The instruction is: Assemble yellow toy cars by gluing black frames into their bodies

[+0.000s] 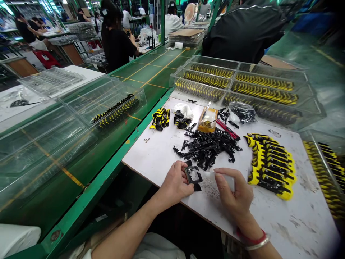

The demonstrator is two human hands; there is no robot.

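Near the table's front edge, my left hand (175, 184) is closed on a small black plastic part (193, 175) with a pale, shiny middle. My right hand (237, 196) is a little to the right of it, thumb and forefinger pinched together. Something pale shows by those fingertips, too indistinct to name. Beyond both hands lies a loose pile of black plastic pieces (207, 145). To the right of my right hand, a stack of black-and-yellow parts (272, 165) lies in an overlapping row.
Further back stand a red-handled tool (228, 129), an orange container (208, 120), white cloth (183, 109) and loose yellow-black parts (161, 118). A clear tray (314, 97) of parts borders the table (304, 226). Left runs a green conveyor (107, 172) bearing clear trays. Several people work beyond.
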